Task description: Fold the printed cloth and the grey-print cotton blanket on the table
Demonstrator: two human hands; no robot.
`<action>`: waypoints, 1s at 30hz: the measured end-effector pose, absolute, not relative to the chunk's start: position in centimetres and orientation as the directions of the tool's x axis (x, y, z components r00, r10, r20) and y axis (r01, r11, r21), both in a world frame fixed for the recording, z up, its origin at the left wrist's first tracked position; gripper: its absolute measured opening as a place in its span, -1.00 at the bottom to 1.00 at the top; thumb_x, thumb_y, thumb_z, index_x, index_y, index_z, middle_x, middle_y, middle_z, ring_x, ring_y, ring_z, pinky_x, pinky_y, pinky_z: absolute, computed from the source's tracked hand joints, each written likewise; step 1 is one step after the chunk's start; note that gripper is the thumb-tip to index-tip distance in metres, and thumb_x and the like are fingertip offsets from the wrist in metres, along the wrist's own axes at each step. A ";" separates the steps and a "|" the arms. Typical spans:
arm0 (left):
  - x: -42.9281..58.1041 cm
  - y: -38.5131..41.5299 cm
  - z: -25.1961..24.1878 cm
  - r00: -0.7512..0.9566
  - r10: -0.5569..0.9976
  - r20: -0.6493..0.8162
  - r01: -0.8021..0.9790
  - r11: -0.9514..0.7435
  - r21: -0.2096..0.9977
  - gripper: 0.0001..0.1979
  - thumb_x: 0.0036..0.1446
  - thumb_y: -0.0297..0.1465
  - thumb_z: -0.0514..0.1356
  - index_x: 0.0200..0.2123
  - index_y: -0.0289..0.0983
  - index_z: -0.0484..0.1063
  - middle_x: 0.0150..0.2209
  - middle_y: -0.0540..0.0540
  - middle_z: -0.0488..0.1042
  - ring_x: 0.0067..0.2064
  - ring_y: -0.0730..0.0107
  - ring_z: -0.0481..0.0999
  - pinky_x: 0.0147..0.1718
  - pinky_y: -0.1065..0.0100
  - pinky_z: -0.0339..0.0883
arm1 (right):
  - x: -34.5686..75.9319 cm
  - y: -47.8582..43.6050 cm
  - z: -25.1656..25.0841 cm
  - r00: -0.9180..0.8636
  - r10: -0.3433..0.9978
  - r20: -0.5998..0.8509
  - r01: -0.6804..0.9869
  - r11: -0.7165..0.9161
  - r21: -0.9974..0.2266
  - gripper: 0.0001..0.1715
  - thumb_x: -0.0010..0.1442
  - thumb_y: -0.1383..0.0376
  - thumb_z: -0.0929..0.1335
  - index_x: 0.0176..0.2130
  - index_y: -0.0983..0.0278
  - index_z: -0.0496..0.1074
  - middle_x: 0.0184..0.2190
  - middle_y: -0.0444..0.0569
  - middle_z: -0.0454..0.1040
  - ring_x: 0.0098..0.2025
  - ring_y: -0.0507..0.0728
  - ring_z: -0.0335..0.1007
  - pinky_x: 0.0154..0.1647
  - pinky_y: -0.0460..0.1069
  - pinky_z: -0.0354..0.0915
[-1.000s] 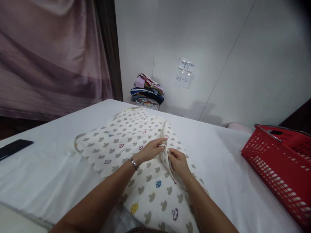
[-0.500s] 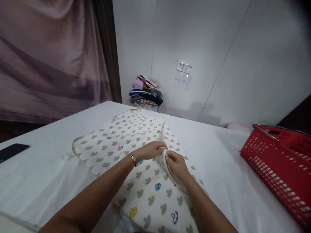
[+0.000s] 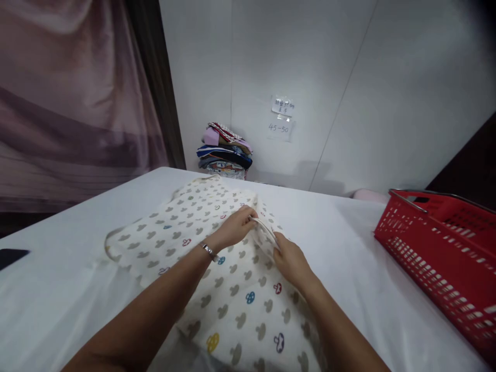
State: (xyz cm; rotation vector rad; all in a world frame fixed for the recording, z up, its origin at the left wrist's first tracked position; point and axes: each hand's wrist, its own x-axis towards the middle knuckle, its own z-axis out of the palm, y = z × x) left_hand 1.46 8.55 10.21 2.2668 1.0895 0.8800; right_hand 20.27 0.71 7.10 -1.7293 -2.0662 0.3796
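Note:
A cream-white garment (image 3: 228,281) printed with grey and a few coloured mushrooms lies spread over the white table. My left hand (image 3: 238,225), with a metal band on its wrist, pinches the garment's bound edge near its middle. Closer to me and to the right, my right hand (image 3: 290,256) grips the same edge. Between the two hands the edge is lifted and pulled into a straight line. Part of the layer beneath is hidden by my fingers and the raised cloth.
On the right stands a red perforated basket (image 3: 437,258) with a metal handle. A stack of folded clothes (image 3: 225,155) sits against the wall at the back. A dark phone-like object (image 3: 11,257) lies at the left edge of the white table (image 3: 329,232). Paper signs (image 3: 281,119) hang on the wall.
My hands, close together before, have drawn apart along the edge, the left one going away from me. The edge between them is now stretched. The view has shifted slightly to the right.

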 end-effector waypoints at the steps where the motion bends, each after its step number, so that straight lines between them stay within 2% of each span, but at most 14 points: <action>1: 1.5 8.7 10.4 0.480 0.792 0.376 0.488 -0.598 0.636 -0.89 0.08 -0.42 0.02 -0.33 -0.24 0.32 -0.17 -0.05 0.35 -0.31 0.45 0.34 -0.32 0.41 0.23 | 20.7 0.7 7.1 -0.137 0.982 0.130 0.869 0.182 -0.461 -0.55 0.15 0.41 0.16 0.04 0.24 0.23 -0.19 0.00 0.47 -0.19 0.13 0.38 -0.24 -0.06 0.15; 4: 1.9 9.0 11.2 0.503 0.767 0.398 0.434 -0.623 0.651 -0.90 0.07 -0.43 0.03 -0.33 -0.25 0.32 0.03 -0.07 0.28 -0.36 0.53 0.33 -0.35 0.42 0.25 | 21.9 0.2 7.0 -0.117 0.989 0.088 0.894 0.144 -0.425 -0.63 0.15 0.42 0.15 -0.04 0.24 0.26 -0.20 -0.01 0.47 -0.21 0.12 0.38 -0.28 -0.07 0.12; 5: 2.1 9.1 11.5 0.514 0.774 0.369 0.423 -0.603 0.676 -0.89 0.08 -0.42 0.03 -0.31 -0.24 0.33 0.00 -0.06 0.31 -0.41 0.55 0.32 -0.39 0.44 0.24 | 22.4 -0.1 6.7 -0.108 0.992 0.068 0.910 0.126 -0.395 -0.63 0.15 0.42 0.15 -0.04 0.24 0.26 -0.20 0.00 0.47 -0.21 0.12 0.38 -0.29 -0.07 0.11; 7: 2.6 9.3 11.9 0.535 0.798 0.277 0.412 -0.532 0.739 -0.86 0.08 -0.38 0.04 -0.28 -0.24 0.33 -0.23 -0.03 0.40 -0.50 0.56 0.28 -0.51 0.47 0.19 | 23.3 -1.0 6.0 -0.082 0.996 0.037 0.940 0.089 -0.329 -0.58 0.13 0.44 0.16 0.00 0.26 0.23 -0.17 0.02 0.47 -0.21 0.13 0.38 -0.30 -0.07 0.09; 9: 3.3 9.6 12.3 0.536 0.818 0.208 0.415 -0.471 0.778 -0.85 0.08 -0.36 0.04 -0.27 -0.24 0.33 -0.48 0.04 0.34 -0.56 0.53 0.25 -0.61 0.50 0.10 | 24.3 -2.0 4.9 -0.048 0.999 0.021 0.961 0.052 -0.273 -0.51 0.12 0.47 0.15 0.06 0.28 0.18 -0.14 0.05 0.46 -0.20 0.13 0.38 -0.30 -0.06 0.09; 10: 3.7 9.8 12.5 0.531 0.823 0.201 0.419 -0.462 0.782 -0.84 0.07 -0.35 0.05 -0.28 -0.24 0.33 -0.53 0.06 0.30 -0.57 0.53 0.24 -0.63 0.51 0.06 | 24.8 -2.6 4.3 -0.024 1.000 0.017 0.967 0.027 -0.252 -0.49 0.11 0.48 0.15 0.07 0.30 0.16 -0.14 0.05 0.46 -0.21 0.13 0.38 -0.31 -0.06 0.08; 14: 5.6 10.5 13.3 0.519 0.818 0.247 0.443 -0.504 0.742 -0.81 0.02 -0.36 0.07 -0.28 -0.25 0.40 -0.53 0.05 0.36 -0.54 0.52 0.29 -0.61 0.52 0.08 | 26.9 -4.9 2.4 0.090 0.994 0.069 0.972 -0.072 -0.224 -0.49 0.06 0.52 0.15 0.03 0.32 0.20 -0.19 0.06 0.45 -0.22 0.14 0.36 -0.32 -0.06 0.08; 17: 7.2 11.2 14.2 0.537 0.801 0.263 0.449 -0.536 0.715 -0.74 0.00 -0.39 0.07 -0.24 -0.25 0.47 -0.46 0.01 0.44 -0.50 0.50 0.34 -0.56 0.51 0.15 | 28.3 -6.3 1.9 0.132 0.982 0.137 0.938 -0.079 -0.337 -0.66 0.08 0.48 0.15 -0.14 0.29 0.29 -0.27 0.02 0.44 -0.24 0.13 0.35 -0.31 -0.06 0.10; 20: 8.8 12.0 15.0 0.546 0.794 0.267 0.426 -0.538 0.728 -0.72 0.00 -0.39 0.07 -0.23 -0.26 0.48 -0.44 -0.01 0.45 -0.50 0.50 0.36 -0.55 0.51 0.18 | 29.4 -7.4 1.8 0.151 0.974 0.169 0.816 -0.027 -0.577 -0.82 0.11 0.39 0.16 -0.32 0.25 0.30 -0.44 -0.11 0.38 -0.38 0.08 0.30 -0.38 -0.08 0.12; 23: 10.4 12.6 15.6 0.544 0.803 0.244 0.410 -0.508 0.757 -0.73 0.00 -0.37 0.08 -0.23 -0.27 0.46 -0.51 0.00 0.41 -0.53 0.50 0.35 -0.57 0.51 0.18 | 30.2 -8.4 1.6 0.148 0.978 0.149 0.654 0.016 -0.757 -0.84 0.12 0.33 0.17 -0.36 0.24 0.32 -0.52 -0.18 0.32 -0.47 0.04 0.23 -0.46 -0.10 0.13; 26: 12.2 12.3 16.1 0.583 0.768 0.265 0.427 -0.567 0.705 -0.78 0.00 -0.36 0.10 -0.28 -0.27 0.47 -0.52 0.00 0.42 -0.51 0.48 0.36 -0.54 0.49 0.20 | 30.7 -8.7 1.9 0.075 0.991 0.109 0.582 0.045 -0.812 -0.85 0.11 0.30 0.21 -0.37 0.25 0.35 -0.51 -0.18 0.35 -0.47 0.02 0.25 -0.46 -0.10 0.18; 28: 13.4 11.7 16.4 0.613 0.735 0.289 0.445 -0.624 0.643 -0.80 0.02 -0.35 0.10 -0.32 -0.27 0.47 -0.50 -0.01 0.44 -0.48 0.46 0.38 -0.48 0.47 0.22 | 31.0 -7.9 2.7 0.067 0.980 0.189 0.584 0.115 -0.804 -0.83 0.11 0.27 0.24 -0.29 0.25 0.37 -0.38 -0.12 0.41 -0.36 0.05 0.32 -0.36 -0.08 0.25; 30: 14.5 11.2 16.7 0.638 0.711 0.295 0.463 -0.661 0.590 -0.80 0.03 -0.35 0.09 -0.33 -0.27 0.48 -0.49 -0.02 0.46 -0.45 0.43 0.39 -0.43 0.45 0.23 | 31.5 -6.1 3.9 0.098 0.941 0.323 0.592 0.206 -0.779 -0.71 0.12 0.22 0.27 -0.13 0.24 0.37 -0.21 -0.03 0.43 -0.19 0.11 0.35 -0.24 -0.03 0.29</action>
